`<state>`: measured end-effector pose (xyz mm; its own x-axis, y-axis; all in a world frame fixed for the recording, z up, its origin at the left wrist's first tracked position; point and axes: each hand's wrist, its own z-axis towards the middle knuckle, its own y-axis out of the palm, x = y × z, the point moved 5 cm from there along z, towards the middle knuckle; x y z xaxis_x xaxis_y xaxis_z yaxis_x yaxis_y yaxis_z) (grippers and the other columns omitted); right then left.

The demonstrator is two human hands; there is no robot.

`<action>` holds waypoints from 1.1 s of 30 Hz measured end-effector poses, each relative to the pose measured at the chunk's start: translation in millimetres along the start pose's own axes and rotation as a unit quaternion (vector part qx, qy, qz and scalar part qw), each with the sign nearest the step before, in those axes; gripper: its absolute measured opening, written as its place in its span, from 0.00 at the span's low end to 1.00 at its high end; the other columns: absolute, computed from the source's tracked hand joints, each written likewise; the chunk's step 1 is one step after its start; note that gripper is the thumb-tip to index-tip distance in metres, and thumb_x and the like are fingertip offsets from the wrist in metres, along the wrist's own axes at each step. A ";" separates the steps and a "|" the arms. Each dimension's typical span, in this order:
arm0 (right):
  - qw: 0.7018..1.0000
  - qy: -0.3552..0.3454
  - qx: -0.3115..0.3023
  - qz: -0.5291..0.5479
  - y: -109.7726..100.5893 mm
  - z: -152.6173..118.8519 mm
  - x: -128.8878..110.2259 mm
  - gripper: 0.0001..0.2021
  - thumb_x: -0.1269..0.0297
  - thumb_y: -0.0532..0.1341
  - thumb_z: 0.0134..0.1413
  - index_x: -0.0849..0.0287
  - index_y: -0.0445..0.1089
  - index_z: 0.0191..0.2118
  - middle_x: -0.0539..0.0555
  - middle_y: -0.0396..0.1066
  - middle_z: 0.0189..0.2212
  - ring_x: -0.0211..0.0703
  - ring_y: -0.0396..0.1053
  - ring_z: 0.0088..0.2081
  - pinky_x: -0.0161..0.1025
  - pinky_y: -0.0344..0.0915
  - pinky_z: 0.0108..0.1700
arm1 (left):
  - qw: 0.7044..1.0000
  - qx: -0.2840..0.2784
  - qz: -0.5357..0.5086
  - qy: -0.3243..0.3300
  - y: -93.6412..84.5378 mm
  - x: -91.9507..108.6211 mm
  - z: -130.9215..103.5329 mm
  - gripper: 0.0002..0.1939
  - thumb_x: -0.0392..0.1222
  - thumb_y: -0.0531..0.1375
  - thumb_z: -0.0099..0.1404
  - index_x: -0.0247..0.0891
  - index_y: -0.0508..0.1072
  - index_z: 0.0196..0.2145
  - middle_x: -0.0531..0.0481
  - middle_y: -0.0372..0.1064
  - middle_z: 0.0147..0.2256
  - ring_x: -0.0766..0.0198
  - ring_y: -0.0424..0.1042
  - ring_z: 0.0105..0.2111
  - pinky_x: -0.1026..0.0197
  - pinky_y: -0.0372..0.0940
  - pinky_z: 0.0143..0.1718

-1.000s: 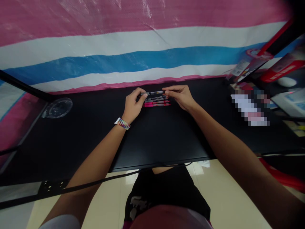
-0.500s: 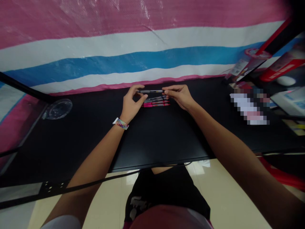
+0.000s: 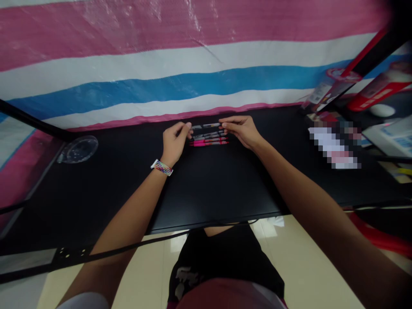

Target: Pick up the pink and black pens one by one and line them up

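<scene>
A grey-and-clear pen [image 3: 206, 126] lies level between my two hands at the back of the black table [image 3: 219, 184]. Its left end is pinched by my left hand [image 3: 175, 141], which has a colourful woven band [image 3: 162, 167] at the wrist. My right hand [image 3: 243, 131] is closed on its other end, thumb against forefinger. Just nearer to me, several pens lie side by side: dark grey pens [image 3: 208, 135] behind, and pink pens [image 3: 206, 143] in front. Whether the held pen touches the table I cannot tell.
At the left lies a clear plastic lid or dish [image 3: 80, 149]. To the right stand a clear cup [image 3: 333, 83], a red-labelled bottle [image 3: 376, 92] and a white rounded object [image 3: 382, 110]. A striped plastic sheet [image 3: 180, 88] hangs behind the table.
My left hand has gone from a wider, looser hold around the pen's left end to a closed pinch there. The right hand keeps its grip. The view has shifted slightly.
</scene>
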<state>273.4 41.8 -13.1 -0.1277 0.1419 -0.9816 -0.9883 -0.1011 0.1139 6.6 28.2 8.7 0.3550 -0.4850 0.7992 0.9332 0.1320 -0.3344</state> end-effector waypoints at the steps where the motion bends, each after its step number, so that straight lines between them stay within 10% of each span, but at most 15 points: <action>1: 1.000 0.001 -0.002 0.003 0.2 0.2 0.2 0.17 0.55 0.82 0.46 0.54 0.88 0.41 0.56 0.86 0.38 0.52 0.83 0.43 0.52 0.83 0.49 | 1.000 0.000 -0.001 -0.008 -0.2 -0.2 0.1 0.27 0.64 0.59 0.80 0.43 0.76 0.30 0.50 0.75 0.27 0.60 0.77 0.31 0.55 0.73 0.41; 13: 1.000 -0.002 0.007 0.014 -2.5 3.3 1.7 0.18 0.53 0.83 0.44 0.54 0.88 0.40 0.55 0.85 0.37 0.49 0.82 0.41 0.47 0.81 0.45 | 0.999 0.004 -0.043 -0.006 -0.6 -2.2 2.5 0.21 0.64 0.69 0.72 0.44 0.76 0.40 0.51 0.78 0.31 0.61 0.80 0.34 0.55 0.75 0.43; 20: 1.000 -0.019 0.017 0.005 -3.9 5.7 1.3 0.13 0.57 0.80 0.47 0.53 0.86 0.39 0.54 0.84 0.37 0.50 0.82 0.43 0.49 0.81 0.47 | 0.999 0.035 -0.002 -0.028 -7.7 -16.8 6.0 0.30 0.64 0.60 0.80 0.44 0.72 0.25 0.52 0.66 0.19 0.63 0.69 0.23 0.56 0.68 0.30; 33: 0.992 -0.038 0.112 -0.038 -30.3 15.7 8.1 0.09 0.60 0.72 0.52 0.55 0.82 0.39 0.54 0.80 0.33 0.44 0.76 0.35 0.46 0.77 0.42 | 0.997 0.055 -0.045 -0.015 -8.6 -26.6 8.5 0.12 0.53 0.68 0.74 0.43 0.84 0.44 0.45 0.85 0.43 0.58 0.85 0.46 0.53 0.78 0.54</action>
<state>301.0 61.4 -22.1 -0.0487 0.2156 -0.9753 -0.9881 0.1323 0.0786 -10.4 47.3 -5.4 0.2700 -0.4734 0.8384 0.9612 0.1840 -0.2056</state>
